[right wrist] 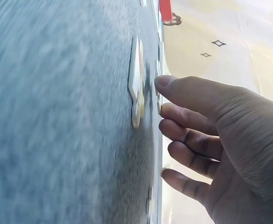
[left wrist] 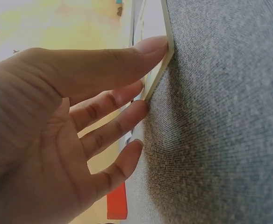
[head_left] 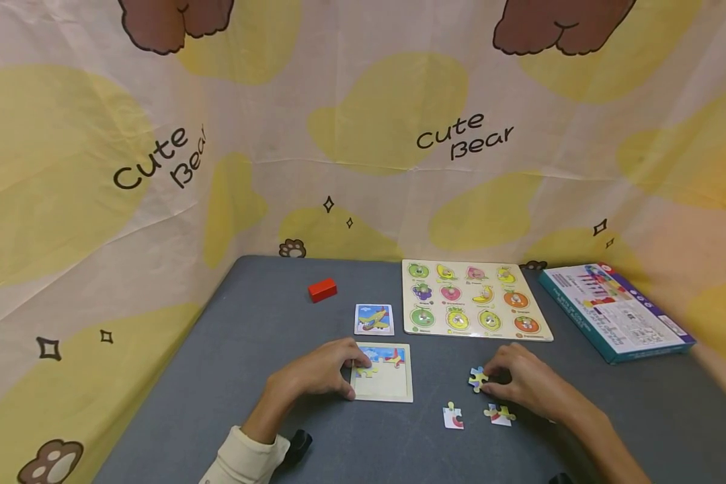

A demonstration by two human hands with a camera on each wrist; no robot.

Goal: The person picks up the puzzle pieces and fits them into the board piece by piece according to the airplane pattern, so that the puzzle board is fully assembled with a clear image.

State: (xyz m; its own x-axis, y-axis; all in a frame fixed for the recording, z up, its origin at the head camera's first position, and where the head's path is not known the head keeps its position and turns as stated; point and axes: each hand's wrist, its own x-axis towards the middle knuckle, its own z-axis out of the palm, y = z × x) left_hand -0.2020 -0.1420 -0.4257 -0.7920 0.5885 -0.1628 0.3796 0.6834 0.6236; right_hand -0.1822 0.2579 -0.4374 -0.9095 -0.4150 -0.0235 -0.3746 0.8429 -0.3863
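Note:
My left hand [head_left: 323,368] grips the left side of a shallow puzzle board [head_left: 393,390], its thumb near the lower left corner. Along the board's top lie joined pieces showing sky and a red shape; a yellow piece [head_left: 366,372] sits below them, near the left fingertips. My right hand [head_left: 529,380] pinches a blue and yellow jigsaw piece [head_left: 476,380] at its right edge, between thumb and index finger. Below it on the table lie a white and red piece [head_left: 453,417] and a yellow and red piece [head_left: 499,415]. Left wrist view: the thumb [left wrist: 150,45] touches the board's edge.
A picture card with a yellow plane [head_left: 374,319] lies just behind the board. Farther back are a red block [head_left: 323,290] and a fruit picture board [head_left: 478,300]. A flat box [head_left: 618,310] lies at the right. Patterned cloth [head_left: 363,134] hangs behind the grey table.

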